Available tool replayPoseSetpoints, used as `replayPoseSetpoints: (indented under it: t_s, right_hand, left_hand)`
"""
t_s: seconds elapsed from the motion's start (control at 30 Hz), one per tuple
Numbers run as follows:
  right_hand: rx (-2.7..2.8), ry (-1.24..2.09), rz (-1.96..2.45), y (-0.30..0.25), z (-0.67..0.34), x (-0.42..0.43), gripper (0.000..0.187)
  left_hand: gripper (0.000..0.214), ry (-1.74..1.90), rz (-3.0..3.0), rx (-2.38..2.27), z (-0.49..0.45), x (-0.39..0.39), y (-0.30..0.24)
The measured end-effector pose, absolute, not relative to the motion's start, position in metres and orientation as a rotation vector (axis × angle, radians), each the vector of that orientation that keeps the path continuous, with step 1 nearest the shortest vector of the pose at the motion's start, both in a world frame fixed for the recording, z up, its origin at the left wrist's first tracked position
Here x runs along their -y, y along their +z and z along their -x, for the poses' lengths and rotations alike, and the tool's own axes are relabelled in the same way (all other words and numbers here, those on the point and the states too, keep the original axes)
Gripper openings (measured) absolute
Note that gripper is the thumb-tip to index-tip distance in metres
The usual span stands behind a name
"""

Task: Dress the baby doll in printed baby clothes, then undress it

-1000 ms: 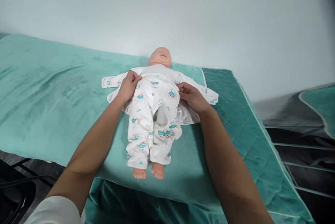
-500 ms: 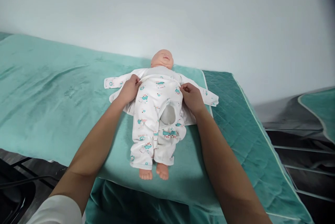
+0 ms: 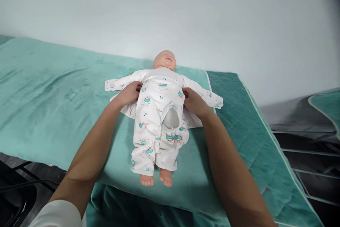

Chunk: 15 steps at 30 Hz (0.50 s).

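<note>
A baby doll (image 3: 164, 60) lies face up, its head toward the wall and its bare feet toward me. It wears white printed baby pants (image 3: 151, 110), pulled high over its belly, with an opening at the crotch. Beneath it a white baby jacket (image 3: 212, 99) spreads out, the sleeves stretched to both sides. At the left edge of the waist, my left hand (image 3: 129, 93) has its fingers curled against the pants. My right hand (image 3: 195, 102) is closed at the opposite edge of the waist. The fingertips of both hands are partly hidden by the cloth.
A green cover (image 3: 66, 113) lies under the doll, with a darker quilted cover (image 3: 239, 113) to the right. A pale wall (image 3: 170, 14) runs along the back. Metal bars (image 3: 313, 152) show at the right, and a black chair (image 3: 16, 191) stands at lower left.
Both hands have shifted slightly at the sides of the waist, their fingers tucked further in beside the pants. The doll stays in nearly the same place.
</note>
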State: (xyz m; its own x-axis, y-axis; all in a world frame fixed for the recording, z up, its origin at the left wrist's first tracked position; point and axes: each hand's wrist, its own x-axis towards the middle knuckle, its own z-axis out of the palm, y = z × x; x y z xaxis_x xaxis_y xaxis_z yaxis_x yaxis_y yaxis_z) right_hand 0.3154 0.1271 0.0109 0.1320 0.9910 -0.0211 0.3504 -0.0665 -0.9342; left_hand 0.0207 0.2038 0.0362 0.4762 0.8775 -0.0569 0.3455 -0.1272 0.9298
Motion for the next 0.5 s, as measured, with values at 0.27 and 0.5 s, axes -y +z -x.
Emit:
replayPoseSetpoints:
  t_s: [0.27,0.5]
  right_hand:
    - [1.498,0.687,1.497,0.011,-0.303,-0.127,0.024]
    - [1.354,0.702,1.46,0.003,-0.299,-0.13,0.026]
  left_hand:
    - [0.018,0.722,-1.789,-1.002,-0.024,-0.2,0.037]
    - [0.019,0.848,-1.341,-0.898,-0.038,-0.196,0.027]
